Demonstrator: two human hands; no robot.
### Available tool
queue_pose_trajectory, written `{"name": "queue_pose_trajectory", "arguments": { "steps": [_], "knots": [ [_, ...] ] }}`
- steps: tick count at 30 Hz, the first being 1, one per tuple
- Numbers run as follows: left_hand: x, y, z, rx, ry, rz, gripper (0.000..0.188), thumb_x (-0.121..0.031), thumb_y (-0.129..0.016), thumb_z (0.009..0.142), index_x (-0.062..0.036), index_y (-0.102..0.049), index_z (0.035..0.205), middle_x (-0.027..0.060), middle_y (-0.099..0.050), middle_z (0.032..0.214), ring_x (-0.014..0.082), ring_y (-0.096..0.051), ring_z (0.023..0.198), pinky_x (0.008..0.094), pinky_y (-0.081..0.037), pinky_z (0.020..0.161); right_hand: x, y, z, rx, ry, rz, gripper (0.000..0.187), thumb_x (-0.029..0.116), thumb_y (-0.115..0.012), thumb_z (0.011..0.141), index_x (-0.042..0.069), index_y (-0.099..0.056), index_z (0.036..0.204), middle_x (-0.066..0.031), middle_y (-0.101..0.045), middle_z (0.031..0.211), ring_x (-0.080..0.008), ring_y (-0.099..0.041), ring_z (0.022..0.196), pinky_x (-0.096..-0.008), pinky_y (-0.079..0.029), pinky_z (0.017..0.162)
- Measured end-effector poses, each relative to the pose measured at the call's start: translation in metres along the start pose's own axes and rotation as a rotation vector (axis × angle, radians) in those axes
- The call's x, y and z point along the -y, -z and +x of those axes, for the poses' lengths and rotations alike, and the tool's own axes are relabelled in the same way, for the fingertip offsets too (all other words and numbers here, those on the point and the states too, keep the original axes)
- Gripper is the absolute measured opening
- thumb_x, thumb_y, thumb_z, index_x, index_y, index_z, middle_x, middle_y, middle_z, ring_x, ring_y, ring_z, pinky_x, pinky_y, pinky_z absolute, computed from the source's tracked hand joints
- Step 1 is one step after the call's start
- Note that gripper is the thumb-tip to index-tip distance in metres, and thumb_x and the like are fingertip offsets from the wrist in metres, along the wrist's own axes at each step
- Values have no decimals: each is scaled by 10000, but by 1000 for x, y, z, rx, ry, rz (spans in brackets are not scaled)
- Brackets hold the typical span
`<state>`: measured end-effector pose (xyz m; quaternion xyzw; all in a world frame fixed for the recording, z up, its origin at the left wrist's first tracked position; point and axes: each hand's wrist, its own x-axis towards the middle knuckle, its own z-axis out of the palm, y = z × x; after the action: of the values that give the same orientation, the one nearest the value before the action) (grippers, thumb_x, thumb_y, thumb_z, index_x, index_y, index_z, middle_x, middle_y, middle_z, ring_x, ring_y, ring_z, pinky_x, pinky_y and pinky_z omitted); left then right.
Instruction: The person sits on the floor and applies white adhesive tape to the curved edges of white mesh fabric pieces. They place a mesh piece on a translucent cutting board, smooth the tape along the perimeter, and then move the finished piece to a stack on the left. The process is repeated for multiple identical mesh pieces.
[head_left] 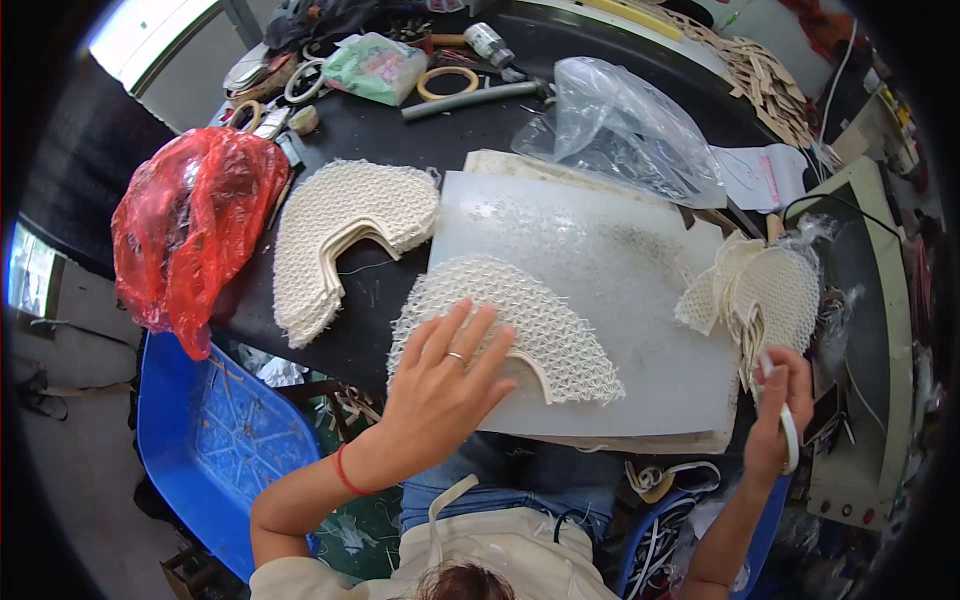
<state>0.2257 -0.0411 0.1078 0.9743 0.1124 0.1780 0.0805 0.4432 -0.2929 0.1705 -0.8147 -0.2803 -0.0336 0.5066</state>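
Note:
My left hand (452,375) lies flat with fingers stretched out on a curved piece of cream woven fabric (525,320). That piece rests on the front left of a whitish board (640,310) and reaches past the board's left edge. To its left lies a stack of similar curved pieces (335,215), with layered edges showing. At the right, my right hand (778,415) is closed around a slim white thing with a curved, loop-like part (791,440); its kind is hard to make out. Just beyond that hand is a bunch of smaller cream woven pieces (770,295).
A red plastic bag (195,220) sits at the table's left, above a blue bin (245,440). Clear plastic (625,125) lies behind the board. Tape rings (447,84), a grey rod (470,101) and a patterned bag (375,68) are farther back. Another blue container (640,560) stands below right.

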Motion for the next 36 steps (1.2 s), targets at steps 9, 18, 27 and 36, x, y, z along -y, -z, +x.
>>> {"name": "queue_pose_trajectory", "arguments": {
  "steps": [9,18,27,36],
  "knots": [
    [-26,10,-3,192,-211,-278,587,-349,-748,794,-35,-573,1258,116,-523,1376,310,-449,1340,512,-303,1134,61,-83,-13,759,-20,82,360,37,-557,915,39,-563,1275,-136,-650,896,-215,-616,707,-324,-491,656],
    [-20,0,-8,231,-235,-299,689,-401,-734,789,-50,-524,1344,100,-504,1394,297,-428,1357,557,-265,1144,38,-103,-4,910,-132,42,342,72,-595,896,24,-551,1232,-140,-690,831,-266,-687,724,-350,-519,653],
    [-26,0,-9,284,-262,-181,807,-477,-739,700,-70,-521,1362,112,-470,1390,311,-411,1357,618,-263,1124,24,-67,23,847,-229,-78,225,129,-735,836,-11,-710,1010,-93,-725,821,-127,-672,721,-256,-510,648],
    [-28,2,-7,300,-244,-175,826,-474,-746,676,-75,-513,1361,104,-459,1383,290,-408,1356,611,-285,1123,23,-78,13,754,-169,-220,139,114,-738,816,-3,-673,855,-96,-690,751,-180,-659,695,-301,-475,641]
  ]
}}
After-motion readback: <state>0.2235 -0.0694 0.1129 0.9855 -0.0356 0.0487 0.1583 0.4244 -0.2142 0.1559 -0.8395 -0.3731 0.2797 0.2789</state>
